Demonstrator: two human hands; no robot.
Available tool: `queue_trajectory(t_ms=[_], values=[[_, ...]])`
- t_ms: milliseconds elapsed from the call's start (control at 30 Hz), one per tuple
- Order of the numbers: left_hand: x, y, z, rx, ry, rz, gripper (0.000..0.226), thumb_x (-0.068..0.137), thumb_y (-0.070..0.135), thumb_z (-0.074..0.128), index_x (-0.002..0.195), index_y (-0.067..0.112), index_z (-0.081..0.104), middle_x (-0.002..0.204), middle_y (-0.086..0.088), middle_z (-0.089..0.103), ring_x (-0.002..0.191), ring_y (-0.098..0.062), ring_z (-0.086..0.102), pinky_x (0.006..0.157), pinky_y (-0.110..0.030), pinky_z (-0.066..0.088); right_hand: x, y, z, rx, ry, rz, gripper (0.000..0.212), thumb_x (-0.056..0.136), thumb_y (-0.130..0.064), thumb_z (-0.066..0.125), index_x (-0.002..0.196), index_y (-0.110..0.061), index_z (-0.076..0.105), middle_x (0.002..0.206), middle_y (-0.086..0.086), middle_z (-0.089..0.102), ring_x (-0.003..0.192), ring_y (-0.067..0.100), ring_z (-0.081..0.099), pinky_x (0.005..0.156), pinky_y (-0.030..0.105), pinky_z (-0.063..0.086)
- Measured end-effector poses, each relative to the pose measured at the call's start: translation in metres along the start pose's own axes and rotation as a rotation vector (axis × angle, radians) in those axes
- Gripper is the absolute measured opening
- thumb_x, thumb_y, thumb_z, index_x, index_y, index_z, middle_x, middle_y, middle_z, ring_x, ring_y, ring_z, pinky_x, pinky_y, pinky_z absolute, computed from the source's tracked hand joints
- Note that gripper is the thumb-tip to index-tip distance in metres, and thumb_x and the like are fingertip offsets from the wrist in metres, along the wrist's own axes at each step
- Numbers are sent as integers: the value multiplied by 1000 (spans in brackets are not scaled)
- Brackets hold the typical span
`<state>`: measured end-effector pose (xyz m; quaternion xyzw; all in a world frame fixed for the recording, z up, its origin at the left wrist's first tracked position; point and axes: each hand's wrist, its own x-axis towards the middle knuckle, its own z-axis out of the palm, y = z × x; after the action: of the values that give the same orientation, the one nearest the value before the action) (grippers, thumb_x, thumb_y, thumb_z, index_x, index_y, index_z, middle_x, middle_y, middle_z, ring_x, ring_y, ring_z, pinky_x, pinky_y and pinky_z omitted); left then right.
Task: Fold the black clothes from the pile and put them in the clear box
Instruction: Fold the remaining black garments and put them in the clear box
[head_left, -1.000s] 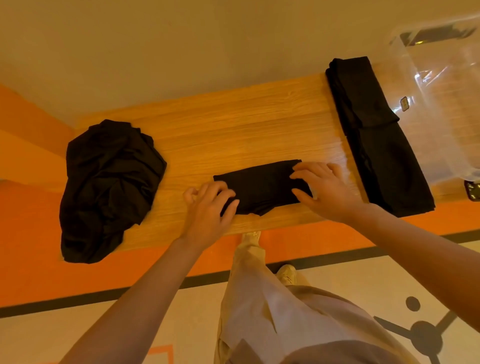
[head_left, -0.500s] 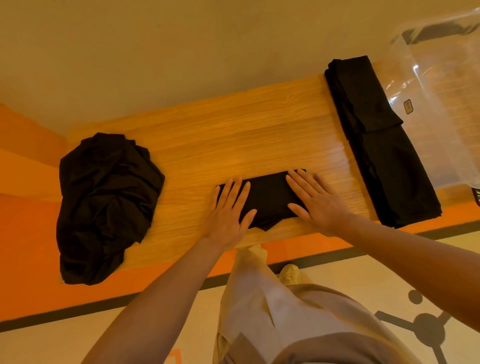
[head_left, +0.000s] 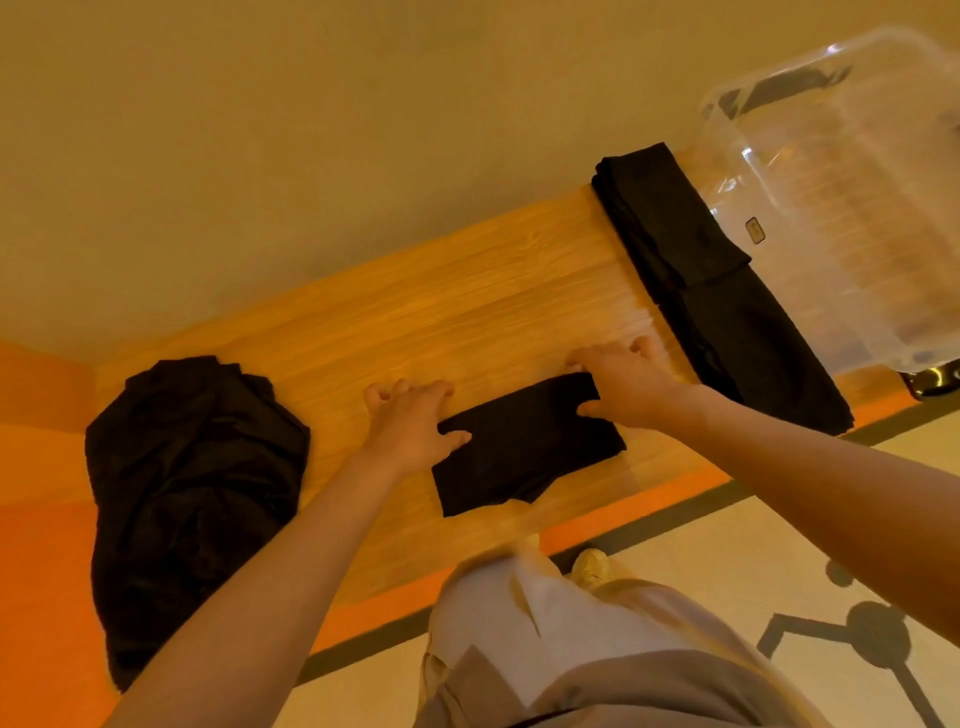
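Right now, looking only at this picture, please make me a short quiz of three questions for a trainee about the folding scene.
1. True or false: the small folded garment already lies inside the clear box.
2. Multiple choice: where is the unfolded pile? A) at the table's left end B) inside the box C) on the floor
3. Fill in: the long folded garment lies between the small garment and the ____.

Key: 1 false, it lies on the wooden table, gripped by the left hand and right hand. 2 A. 3 clear box.
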<state>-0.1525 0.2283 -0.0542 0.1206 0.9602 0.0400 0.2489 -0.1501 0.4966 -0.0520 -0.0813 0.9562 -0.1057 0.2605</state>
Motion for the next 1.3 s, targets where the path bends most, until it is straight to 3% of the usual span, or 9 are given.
queue_trajectory(t_ms=[267, 333, 433, 633, 767, 900, 1033, 1167, 1300], values=[[9, 0, -6, -11, -98, 97, 25, 79, 52, 68, 84, 33, 52, 100, 10, 45, 103, -13, 35, 75, -34, 18, -13, 9, 16, 280, 3, 48, 23, 85, -29, 67, 101, -18, 56, 104, -1, 45, 96, 18, 43, 96, 42, 31], [9, 3, -3, -36, -64, 123, 20, 83, 47, 66, 86, 33, 52, 99, 11, 47, 104, -13, 37, 72, -32, 15, -23, 12, 19, 425, 37, 50, 19, 85, -24, 67, 97, -15, 55, 98, 1, 52, 89, 21, 50, 82, 36, 43], [9, 11, 0, -124, 25, 101, 15, 90, 43, 58, 93, 30, 51, 96, 9, 54, 101, -15, 46, 71, -32, 14, -43, 16, 24, 629, 127, 90, 13, 89, -17, 63, 92, -13, 51, 86, -2, 50, 76, 17, 49, 63, 25, 40], [22, 39, 9, -330, 108, 75, 30, 87, 44, 63, 108, 29, 47, 97, 11, 53, 99, -9, 48, 76, -30, 14, -83, 29, 39, 803, 348, 166, 11, 93, -11, 57, 95, -13, 47, 85, -3, 50, 75, 14, 50, 62, 23, 39], [29, 57, 13, -167, 52, 183, 31, 85, 53, 60, 107, 30, 56, 103, 10, 50, 108, -11, 40, 82, -33, 19, -105, 40, 53, 825, 471, 247, 13, 94, -14, 57, 98, -16, 46, 90, 3, 55, 82, 25, 59, 73, 44, 49], [31, 75, 19, -1, 112, 346, 25, 92, 47, 50, 102, 24, 55, 109, 6, 47, 109, -14, 39, 80, -31, 15, -122, 41, 63, 855, 596, 277, 15, 93, -12, 58, 98, -22, 47, 89, -4, 57, 82, 20, 60, 75, 47, 52], [33, 93, 16, -120, 190, 406, 17, 97, 37, 47, 101, 21, 52, 92, 9, 53, 94, -12, 42, 82, -28, 19, -134, 38, 71, 901, 693, 341, 12, 94, -12, 57, 100, -18, 49, 87, -1, 57, 79, 24, 59, 69, 48, 50], [36, 106, 8, -364, 194, 490, 15, 96, 31, 52, 103, 18, 52, 65, 16, 43, 70, -9, 42, 58, -21, 33, -143, 39, 77, 949, 804, 423, 13, 94, -11, 57, 100, -19, 49, 90, -1, 58, 83, 13, 59, 68, 32, 50], [44, 125, -4, -474, 255, 588, 16, 95, 23, 56, 107, 12, 55, 64, 15, 46, 53, -3, 50, 46, -14, 34, -153, 36, 77, 1088, 934, 505, 27, 93, -7, 58, 94, -32, 48, 89, -5, 57, 81, 4, 55, 64, 13, 43]])
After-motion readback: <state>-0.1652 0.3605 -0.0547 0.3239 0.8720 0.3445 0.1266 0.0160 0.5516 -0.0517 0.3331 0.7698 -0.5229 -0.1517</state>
